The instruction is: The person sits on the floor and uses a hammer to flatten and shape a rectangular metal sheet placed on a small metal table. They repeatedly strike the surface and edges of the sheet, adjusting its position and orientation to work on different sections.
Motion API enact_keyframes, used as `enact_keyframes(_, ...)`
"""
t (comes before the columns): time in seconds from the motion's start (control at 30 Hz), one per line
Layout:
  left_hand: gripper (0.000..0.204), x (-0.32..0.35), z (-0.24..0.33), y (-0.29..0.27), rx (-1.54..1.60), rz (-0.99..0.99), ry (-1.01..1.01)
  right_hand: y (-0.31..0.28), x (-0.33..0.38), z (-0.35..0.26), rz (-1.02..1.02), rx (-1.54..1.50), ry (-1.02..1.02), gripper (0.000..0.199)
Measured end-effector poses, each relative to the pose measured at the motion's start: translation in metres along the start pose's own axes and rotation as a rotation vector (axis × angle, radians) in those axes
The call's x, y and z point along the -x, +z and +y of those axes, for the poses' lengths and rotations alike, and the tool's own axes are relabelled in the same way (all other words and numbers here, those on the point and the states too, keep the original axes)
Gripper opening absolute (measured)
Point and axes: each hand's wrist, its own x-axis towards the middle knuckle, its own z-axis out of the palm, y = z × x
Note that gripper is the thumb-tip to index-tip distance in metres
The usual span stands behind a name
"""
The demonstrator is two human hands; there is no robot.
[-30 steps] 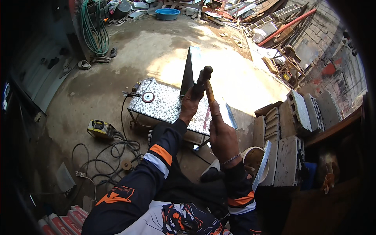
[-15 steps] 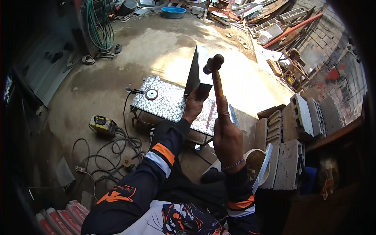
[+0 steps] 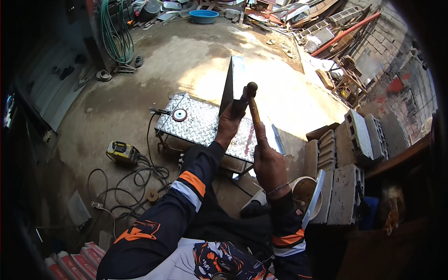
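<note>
From the head camera, the right hand [image 3: 268, 161] is clenched around the lower end of a hammer [image 3: 253, 108], whose long axis runs nearly straight away from the person, handle near the body and dark head at the far end. The handle looks worn, brownish and rusty; the head is small, dark and rounded. The head sits just beside the upright metal sheet [image 3: 232, 84], at the spot where the left hand [image 3: 231, 122] grips that sheet's near edge. The sheet stands on edge on a low table of diamond-pattern plate [image 3: 196, 126], on which a round red-centred disc [image 3: 179, 114] lies. A yellow power tool [image 3: 120, 151] with tangled cables lies on the concrete floor, left of the table.
</note>
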Motion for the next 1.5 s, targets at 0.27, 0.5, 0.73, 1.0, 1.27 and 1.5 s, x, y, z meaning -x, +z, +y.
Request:
enact_keyframes(0.27,0.032,-0.003,0.003,-0.005,-0.064,-0.009,0.025,-0.005,-0.002,-0.016,0.136,-0.153,-0.006,0.075)
enact_keyframes(0.5,0.033,0.001,0.007,-0.011,-0.021,-0.019,-0.036,-0.005,0.002,-0.015,0.021,-0.178,0.025,0.074)
enact_keyframes(0.73,0.035,-0.001,0.011,-0.004,0.06,-0.041,-0.125,0.006,0.0,0.004,-0.024,-0.108,0.02,0.073)
enact_keyframes(1.0,0.072,0.0,0.036,-0.016,-0.572,0.076,-0.055,-0.02,0.08,0.022,0.075,-0.206,0.258,0.068)
enact_keyframes(1.27,0.095,-0.019,0.059,0.049,-0.514,0.376,0.054,0.012,0.169,0.083,0.247,-0.087,0.32,0.061)
enact_keyframes(1.5,0.032,-0.032,0.055,0.032,-0.276,0.204,-0.123,0.015,0.215,0.089,0.13,-0.551,0.742,0.06)
